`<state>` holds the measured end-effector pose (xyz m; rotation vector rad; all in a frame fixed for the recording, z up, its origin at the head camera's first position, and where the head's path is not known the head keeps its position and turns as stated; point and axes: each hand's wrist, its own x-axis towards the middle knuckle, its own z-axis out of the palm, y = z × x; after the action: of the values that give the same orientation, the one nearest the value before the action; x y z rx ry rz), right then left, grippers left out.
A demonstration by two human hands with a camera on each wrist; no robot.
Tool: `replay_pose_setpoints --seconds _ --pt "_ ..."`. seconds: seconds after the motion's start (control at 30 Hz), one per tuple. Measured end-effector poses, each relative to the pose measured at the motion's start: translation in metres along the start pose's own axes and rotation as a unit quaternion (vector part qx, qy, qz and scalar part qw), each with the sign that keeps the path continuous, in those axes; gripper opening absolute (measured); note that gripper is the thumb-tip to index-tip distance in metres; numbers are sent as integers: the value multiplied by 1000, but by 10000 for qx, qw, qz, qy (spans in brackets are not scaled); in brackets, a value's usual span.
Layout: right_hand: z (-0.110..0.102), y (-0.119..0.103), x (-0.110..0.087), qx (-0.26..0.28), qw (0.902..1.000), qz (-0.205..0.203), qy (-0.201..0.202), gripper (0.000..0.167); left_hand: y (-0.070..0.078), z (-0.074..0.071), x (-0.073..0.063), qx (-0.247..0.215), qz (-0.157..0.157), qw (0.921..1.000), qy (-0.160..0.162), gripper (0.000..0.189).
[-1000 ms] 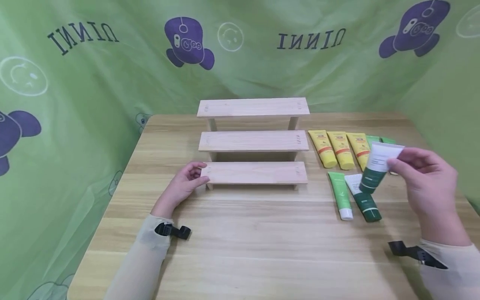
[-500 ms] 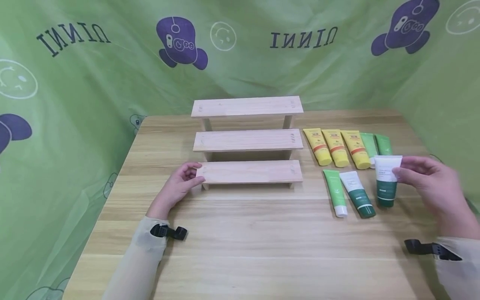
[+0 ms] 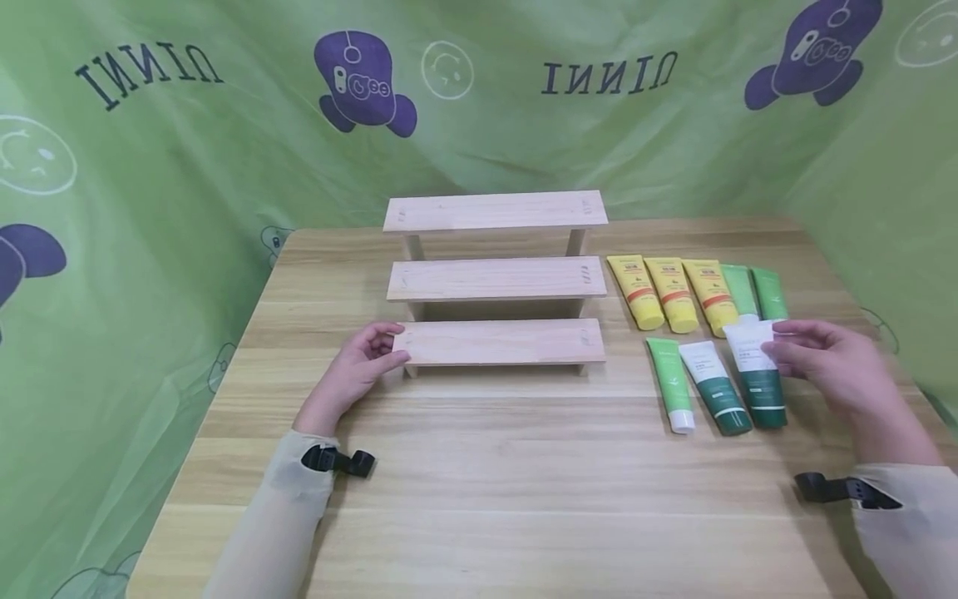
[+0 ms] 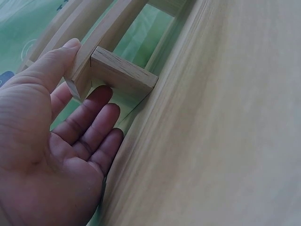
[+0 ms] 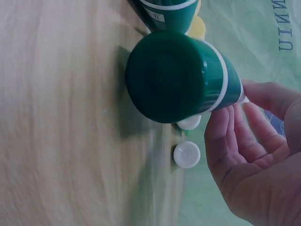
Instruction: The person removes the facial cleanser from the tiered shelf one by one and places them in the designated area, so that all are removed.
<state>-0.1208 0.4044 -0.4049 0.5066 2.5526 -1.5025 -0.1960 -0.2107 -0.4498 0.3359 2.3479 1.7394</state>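
My right hand [image 3: 834, 366] pinches a white-and-green squeeze tube [image 3: 759, 374] between thumb and fingers, close over the table at the right. Its dark green cap [image 5: 164, 77] faces the right wrist camera. Just left of it lie a matching white-and-green tube [image 3: 714, 387] and a slim green tube with a white cap [image 3: 669, 383]. At the left end of the three-step wooden rack [image 3: 497, 343], my left hand [image 3: 359, 366] grips the lowest step. The left wrist view shows the thumb [image 4: 66, 52] on the board's edge and several fingers below it, beside the rack's leg [image 4: 123, 70].
Behind the held tube lie several yellow tubes [image 3: 669, 291] in a row, with green tubes [image 3: 768, 291] at their right end. The wooden table [image 3: 509, 482] meets a green printed curtain [image 3: 494, 141] at the back and sides.
My right hand lowers the white-and-green tube toward the table, bringing it beside its match after a swing to the right. My left hand stays on the rack. The head view shifts slightly.
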Motion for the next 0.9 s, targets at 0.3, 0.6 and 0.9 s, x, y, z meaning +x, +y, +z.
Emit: replay_pose_setpoints --seconds 0.3,0.6,0.9 --pt "4 4 7 -65 9998 146 -76 55 16 4 -5 -45 -64 10000 10 41" --pt "7 10 14 -66 9986 495 -146 52 -6 2 1 12 -50 10000 67 42" --pt "7 15 24 -90 9973 638 -358 50 -20 2 5 45 -9 10000 73 44"
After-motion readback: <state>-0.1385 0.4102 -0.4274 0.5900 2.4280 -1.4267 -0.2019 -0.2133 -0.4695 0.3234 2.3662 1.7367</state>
